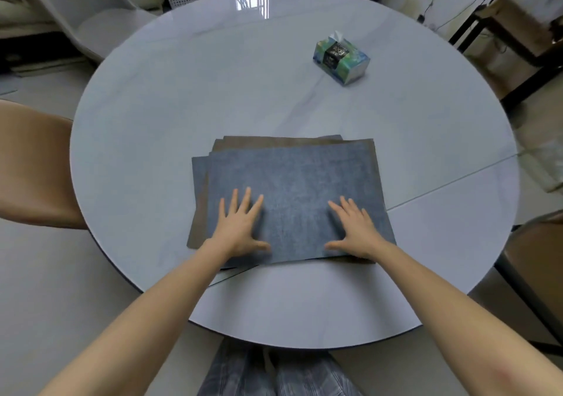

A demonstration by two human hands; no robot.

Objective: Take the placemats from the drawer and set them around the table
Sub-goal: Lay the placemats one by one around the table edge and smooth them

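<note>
Resting flat with fingers spread, the left hand and the right hand both press palm-down on the near half of a loose stack of rectangular woven placemats, blue-grey on top with brown ones showing beneath. The stack lies under both hands on the round pale glossy table, its edges fanned out unevenly to the left of the left hand and beyond the fingertips. Well beyond the right hand sits a green and blue soft tissue pack. Left of the left hand stands a tan chair.
</note>
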